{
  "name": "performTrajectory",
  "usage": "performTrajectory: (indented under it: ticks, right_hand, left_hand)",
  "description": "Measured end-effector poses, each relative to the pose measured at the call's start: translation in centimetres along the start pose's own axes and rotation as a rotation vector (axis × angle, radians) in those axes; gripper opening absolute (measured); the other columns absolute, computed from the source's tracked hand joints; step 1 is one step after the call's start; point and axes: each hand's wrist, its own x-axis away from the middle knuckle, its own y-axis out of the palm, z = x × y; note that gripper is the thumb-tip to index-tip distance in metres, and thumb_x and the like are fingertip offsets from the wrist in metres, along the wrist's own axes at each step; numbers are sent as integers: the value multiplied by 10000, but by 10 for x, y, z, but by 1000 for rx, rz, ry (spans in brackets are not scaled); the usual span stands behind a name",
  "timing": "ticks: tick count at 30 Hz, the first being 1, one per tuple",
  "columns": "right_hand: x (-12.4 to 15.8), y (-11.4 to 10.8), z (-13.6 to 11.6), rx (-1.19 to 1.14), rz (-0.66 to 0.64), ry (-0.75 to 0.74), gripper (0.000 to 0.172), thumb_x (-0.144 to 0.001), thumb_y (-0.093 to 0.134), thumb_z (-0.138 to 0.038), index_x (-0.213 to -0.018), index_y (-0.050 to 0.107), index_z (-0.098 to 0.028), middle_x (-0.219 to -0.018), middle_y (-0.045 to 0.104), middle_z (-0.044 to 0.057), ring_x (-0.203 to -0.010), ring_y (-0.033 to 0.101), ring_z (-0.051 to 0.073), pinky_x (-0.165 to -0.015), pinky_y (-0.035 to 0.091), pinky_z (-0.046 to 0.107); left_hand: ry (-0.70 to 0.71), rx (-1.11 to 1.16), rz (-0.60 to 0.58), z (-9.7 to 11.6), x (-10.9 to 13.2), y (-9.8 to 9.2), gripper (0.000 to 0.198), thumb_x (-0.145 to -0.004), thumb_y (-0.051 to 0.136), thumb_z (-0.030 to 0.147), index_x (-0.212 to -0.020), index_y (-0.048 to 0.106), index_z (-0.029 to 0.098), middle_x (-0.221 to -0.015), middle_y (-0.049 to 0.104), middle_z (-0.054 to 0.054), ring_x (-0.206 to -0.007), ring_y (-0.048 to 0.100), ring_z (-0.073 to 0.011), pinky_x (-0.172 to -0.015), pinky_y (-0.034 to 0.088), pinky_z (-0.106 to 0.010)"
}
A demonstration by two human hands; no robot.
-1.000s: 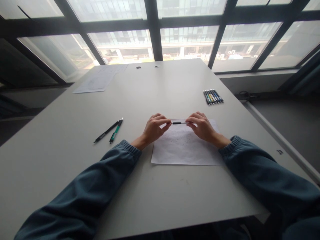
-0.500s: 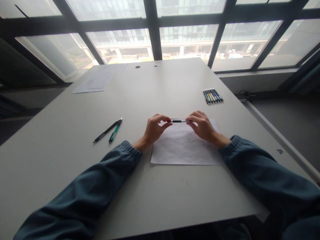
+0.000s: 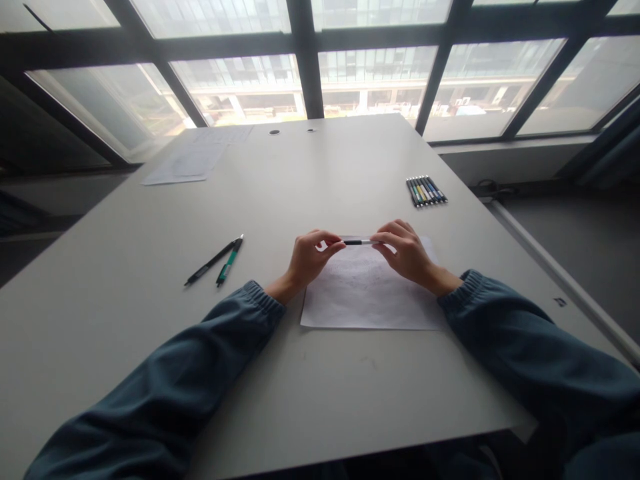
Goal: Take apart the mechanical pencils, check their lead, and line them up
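A pen (image 3: 356,242) with a dark grip and a whitish barrel lies level between my two hands, above a sheet of paper (image 3: 370,307). My left hand (image 3: 313,257) pinches its dark end between thumb and fingers. At the pale end, my right hand (image 3: 404,252) holds it the same way. Both ends of the pen are hidden by my fingertips. The paper beneath bears faint marks. To the left of my left hand, a black pen (image 3: 210,264) and a green and black pen (image 3: 230,262) rest on the table, their upper ends close together.
A row of several pens (image 3: 427,191) lies side by side at the right of the white table (image 3: 310,180). More papers (image 3: 185,163) are at the far left. Windows (image 3: 375,80) stand behind the table's far edge.
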Motion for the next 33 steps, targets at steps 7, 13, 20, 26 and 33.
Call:
performTrajectory:
  ticks: [7, 13, 20, 26, 33]
  right_hand:
    - [0, 0, -1, -2, -20, -23, 96, -962, 604, -209, -973, 697, -229, -910, 670, 64, -885, 567, 235, -802, 448, 402]
    - [1, 0, -1, -14, -38, -31, 100, -966, 593, -210, -975, 692, -229, -902, 673, 64, -879, 566, 236, -796, 444, 398]
    - [1, -1, -4, 9, -108, -32, 131, -991, 543, -209, -962, 670, -210, -906, 679, 70, -862, 563, 229, -808, 425, 396]
    - [1, 0, -4, -23, -119, -4, 140, -997, 528, -217, -961, 664, -214, -907, 678, 70, -872, 565, 230, -818, 422, 396]
    - [2, 0, -3, -34, -111, 15, 165, -998, 516, -234, -947, 672, -216, -906, 676, 73, -876, 555, 235, -821, 420, 407]
  left_hand:
    - [7, 7, 5, 3, 0, -1, 223, -811, 802, 419, -820, 773, 198, -804, 772, -37, -690, 646, -147, -674, 508, -282]
    - [28, 18, -2, 4, 0, -2, 227, -809, 803, 425, -837, 784, 201, -807, 764, -49, -694, 649, -154, -685, 531, -295]
    - [104, 28, 1, 2, 0, -2, 200, -809, 807, 396, -854, 777, 203, -822, 745, -48, -723, 650, -159, -697, 559, -303]
    - [193, 15, -2, 0, -1, -2, 171, -834, 793, 352, -913, 747, 206, -874, 763, -44, -785, 679, -164, -720, 552, -297]
    - [103, -11, -73, -6, -1, -3, 435, -898, 676, 528, -1170, 642, 191, -973, 735, -61, -804, 664, -159, -696, 499, -270]
